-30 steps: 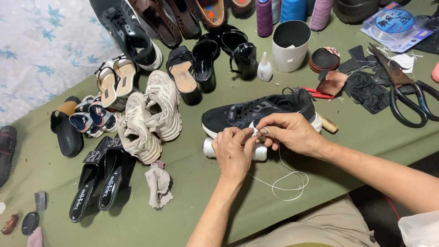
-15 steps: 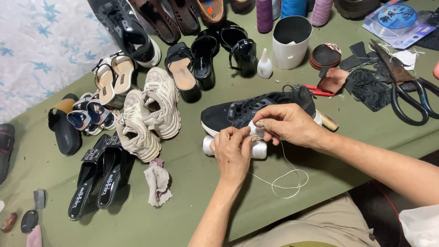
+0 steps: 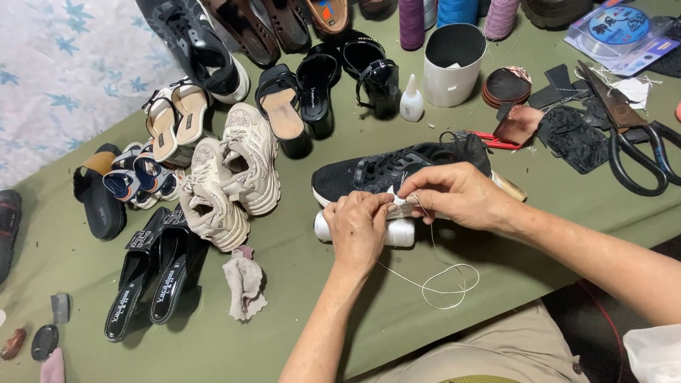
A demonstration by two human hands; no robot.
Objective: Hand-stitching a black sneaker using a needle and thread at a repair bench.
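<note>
A black mesh sneaker (image 3: 397, 170) with a white sole lies on its side on the green table cover (image 3: 298, 298). My left hand (image 3: 360, 228) pinches the sole edge near the middle. My right hand (image 3: 454, 195) rests on the same edge and pinches a white thread (image 3: 440, 280), which hangs down and loops on the cloth. A white spool of thread (image 3: 397, 232) lies under both hands, against the sneaker's sole.
Beige chunky sneakers (image 3: 230, 177), black heeled sandals (image 3: 152, 273) and several other shoes crowd the left and back. A white cup (image 3: 452, 67), a glue bottle (image 3: 411, 99), thread cones (image 3: 411, 21), large black scissors (image 3: 631, 138), rubber scraps and a grey rag (image 3: 245, 284) lie around.
Both hands stay on the sneaker's sole edge. My right hand has shifted slightly and the loose thread loop has changed shape a little.
</note>
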